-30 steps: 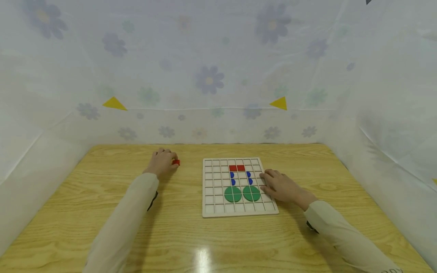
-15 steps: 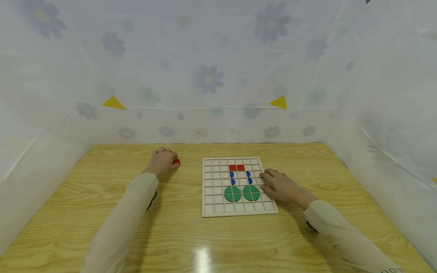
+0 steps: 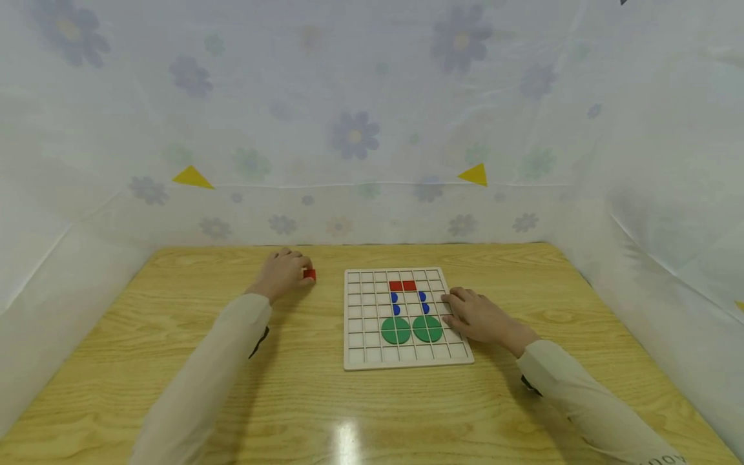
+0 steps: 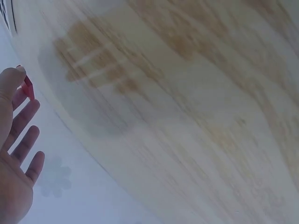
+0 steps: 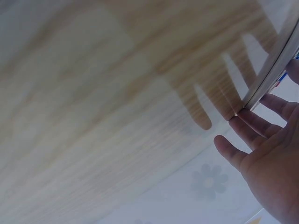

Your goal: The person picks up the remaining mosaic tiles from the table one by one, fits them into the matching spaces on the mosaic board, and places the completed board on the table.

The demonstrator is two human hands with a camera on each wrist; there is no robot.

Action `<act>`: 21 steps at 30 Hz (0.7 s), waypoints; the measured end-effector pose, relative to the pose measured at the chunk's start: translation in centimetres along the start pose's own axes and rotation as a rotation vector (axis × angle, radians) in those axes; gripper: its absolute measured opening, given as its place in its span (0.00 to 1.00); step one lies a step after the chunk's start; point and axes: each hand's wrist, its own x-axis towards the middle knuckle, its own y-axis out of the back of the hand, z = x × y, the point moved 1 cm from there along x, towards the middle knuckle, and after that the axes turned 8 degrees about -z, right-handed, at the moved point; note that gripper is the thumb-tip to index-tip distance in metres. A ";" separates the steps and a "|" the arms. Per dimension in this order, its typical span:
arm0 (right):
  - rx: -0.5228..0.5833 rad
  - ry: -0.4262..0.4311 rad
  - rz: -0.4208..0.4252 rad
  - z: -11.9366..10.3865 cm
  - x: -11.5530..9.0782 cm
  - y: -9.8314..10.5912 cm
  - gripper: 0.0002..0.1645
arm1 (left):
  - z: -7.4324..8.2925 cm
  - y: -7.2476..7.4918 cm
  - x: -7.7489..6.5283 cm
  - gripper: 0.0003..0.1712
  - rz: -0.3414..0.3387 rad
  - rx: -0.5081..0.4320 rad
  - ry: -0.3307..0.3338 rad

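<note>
My left hand point(image 3: 282, 274) pinches a small red square tile point(image 3: 310, 275) between thumb and index finger, left of the board. The left wrist view shows the tile point(image 4: 29, 89) at the fingertips, the other fingers apart from it. A white gridded board point(image 3: 356, 338) lies flat in the middle of the table. Red squares point(image 3: 402, 285) sit near its top, several blue half-discs point(image 3: 396, 310) below them, and two green discs point(image 3: 396, 330) lower down. At the board's right edge rests my right hand point(image 3: 481, 318); in the right wrist view its fingertips point(image 5: 237, 120) touch that edge.
A wood-grain table point(image 3: 302, 407) carries the board and ends at a pale flowered curtain point(image 3: 354, 213) behind. White sheets point(image 3: 668, 258) close in both sides. Yellow triangles point(image 3: 473, 174) are seen on the curtain.
My left hand has shifted slightly to the right with the red tile, closer to the board. The right hand and the board stay where they were.
</note>
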 end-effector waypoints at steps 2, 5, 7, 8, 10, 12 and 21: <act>0.003 0.002 0.001 0.0 0.0 0.0 0.27 | 0.4 0.1 0.2 0.18 -0.006 0.005 -0.016; 0.002 0.006 0.004 0.0 0.0 0.0 0.27 | 1.1 0.1 0.5 0.18 -0.012 -0.002 -0.043; 0.002 0.007 0.003 0.1 0.0 -0.1 0.27 | 1.6 0.2 0.7 0.17 -0.017 -0.014 -0.057; 0.002 0.008 0.001 0.1 0.0 -0.1 0.27 | 1.9 0.3 0.8 0.17 -0.016 -0.015 -0.066; 0.001 0.008 -0.003 0.1 0.0 -0.2 0.27 | 2.4 0.4 1.0 0.17 -0.019 -0.018 -0.080; 0.004 0.008 -0.006 0.1 0.1 -0.1 0.27 | 3.0 0.4 1.3 0.17 -0.022 -0.014 -0.095; 0.009 0.011 -0.010 -0.1 0.0 0.1 0.27 | 5.7 0.1 2.8 0.18 -0.038 0.027 -0.169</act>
